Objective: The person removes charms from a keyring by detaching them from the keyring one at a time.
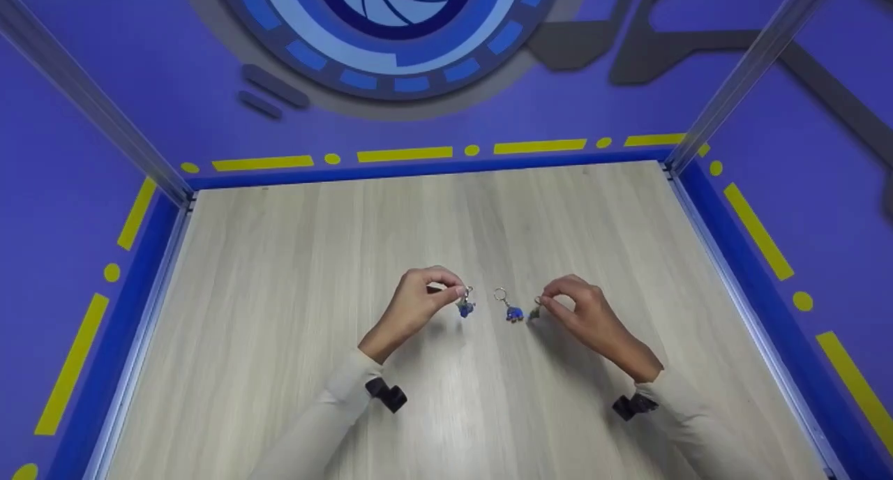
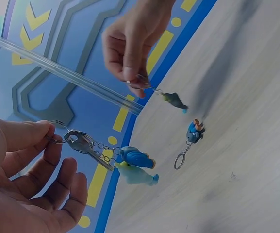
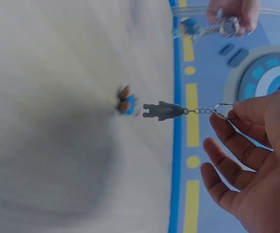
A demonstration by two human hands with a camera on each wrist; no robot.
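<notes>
My left hand pinches metal rings between thumb and index finger. From them hang a silver key, a blue figure and a pale green figure on short chains. Opposite, my right hand pinches the ring of another keychain, whose dark grey-green figure dangles by a chain. Between the hands, a keychain with a blue figure lies on the table, its ring pointing away from me.
The pale wood-grain table is bordered by blue panels with yellow dashes at the back and both sides. Metal posts stand at the back corners. A small black device is strapped on each wrist.
</notes>
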